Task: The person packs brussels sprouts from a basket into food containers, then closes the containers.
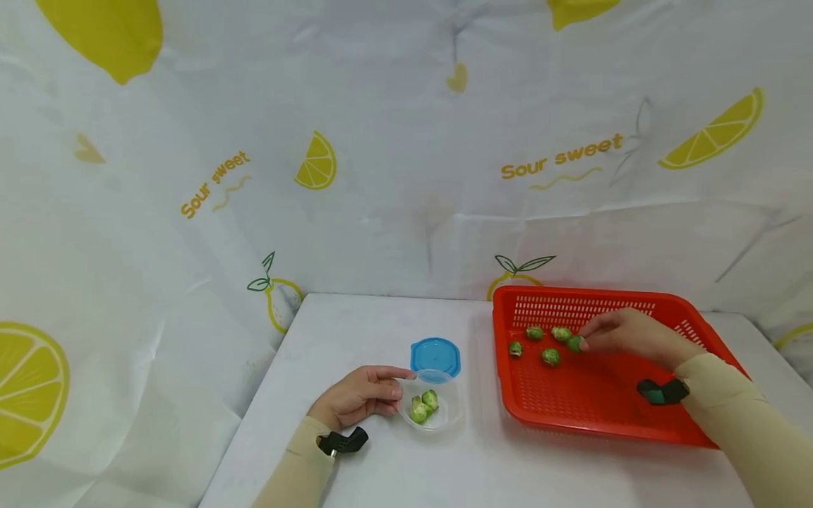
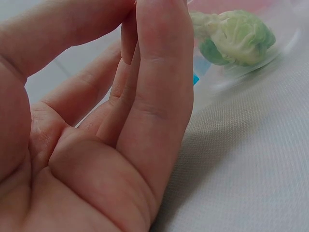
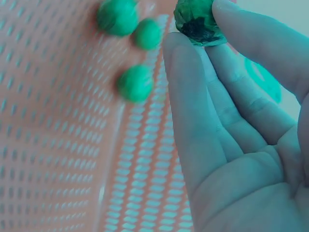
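Observation:
Inside the red basket (image 1: 603, 416), my right hand (image 1: 635, 337) pinches a Brussels sprout (image 3: 198, 21) between thumb and fingertips. Several other sprouts lie in the basket, among them one sprout (image 1: 550, 357) nearest the front and another sprout (image 3: 135, 83) near its wall. To the left, my left hand (image 1: 362, 395) holds the side of a small clear plastic container (image 1: 454, 416) at its rim. Green sprouts (image 1: 430, 401) sit in that container. The left wrist view shows the fingers bent, their tips partly cut off at the top, with a sprout (image 2: 241, 38) beyond them.
A blue lid (image 1: 438, 353) lies on the table just behind the clear container. The white table (image 1: 356, 324) runs back to a white sheet (image 1: 394, 141) printed with lemons. The basket's raised rim (image 1: 498, 353) stands between the two hands.

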`<state>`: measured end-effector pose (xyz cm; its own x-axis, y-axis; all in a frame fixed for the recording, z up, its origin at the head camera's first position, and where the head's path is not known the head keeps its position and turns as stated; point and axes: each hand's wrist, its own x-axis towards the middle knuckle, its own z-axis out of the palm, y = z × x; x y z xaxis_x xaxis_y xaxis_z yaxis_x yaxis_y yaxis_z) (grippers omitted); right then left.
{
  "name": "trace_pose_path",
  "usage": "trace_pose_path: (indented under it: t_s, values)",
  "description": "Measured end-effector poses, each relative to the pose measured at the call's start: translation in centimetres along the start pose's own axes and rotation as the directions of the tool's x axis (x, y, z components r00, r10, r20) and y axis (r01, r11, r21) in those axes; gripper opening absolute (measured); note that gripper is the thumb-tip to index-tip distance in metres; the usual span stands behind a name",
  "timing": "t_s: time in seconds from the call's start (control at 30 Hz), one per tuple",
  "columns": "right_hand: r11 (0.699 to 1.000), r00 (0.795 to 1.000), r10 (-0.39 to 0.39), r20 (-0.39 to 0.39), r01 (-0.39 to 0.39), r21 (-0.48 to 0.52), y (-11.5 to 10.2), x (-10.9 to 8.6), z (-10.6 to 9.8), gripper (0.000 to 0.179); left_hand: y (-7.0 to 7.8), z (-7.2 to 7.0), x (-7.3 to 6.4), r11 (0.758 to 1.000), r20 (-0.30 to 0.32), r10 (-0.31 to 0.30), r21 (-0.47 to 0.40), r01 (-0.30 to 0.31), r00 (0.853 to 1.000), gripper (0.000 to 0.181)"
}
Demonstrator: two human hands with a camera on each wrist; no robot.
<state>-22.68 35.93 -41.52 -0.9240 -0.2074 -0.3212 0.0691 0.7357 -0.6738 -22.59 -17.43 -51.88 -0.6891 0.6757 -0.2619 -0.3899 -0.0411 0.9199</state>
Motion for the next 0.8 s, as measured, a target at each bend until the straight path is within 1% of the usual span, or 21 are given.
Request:
trace_pose_path:
  t_s: [0.2, 0.37, 0.57, 0.73, 0.8]
  values:
    - [0.998, 0.998, -0.059, -0.008, 0.059, 0.005, -3.4, -1.5, 0.9, 0.039, 0.0, 0.0, -0.1, 1.0, 0.0, 0.0, -0.009, 0.0, 1.0, 0.051]
    - [0.994, 0.995, -0.103, -0.015, 0.103, 0.022, -5.6, -2.3, 2.0, 0.035, 0.0, -0.1, -0.1, 1.0, 0.013, 0.007, -0.008, -0.007, 1.0, 0.05]
    - [0.986, 0.989, -0.143, -0.024, 0.145, 0.087, -8.2, -2.7, 3.6, 0.035, -0.1, 0.0, -0.1, 1.0, 0.014, 0.016, -0.007, -0.016, 1.0, 0.051]
    - [0.973, 0.987, -0.159, -0.014, 0.159, 0.168, -11.1, -3.0, 5.1, 0.032, 0.1, 0.1, -0.1, 1.0, 0.016, 0.017, -0.003, -0.017, 1.0, 0.053]
    - [0.97, 0.987, -0.16, -0.009, 0.159, 0.182, -12.1, -3.1, 5.9, 0.03, 0.1, 0.2, 0.0, 1.0, 0.015, 0.016, 0.003, -0.016, 1.0, 0.053]
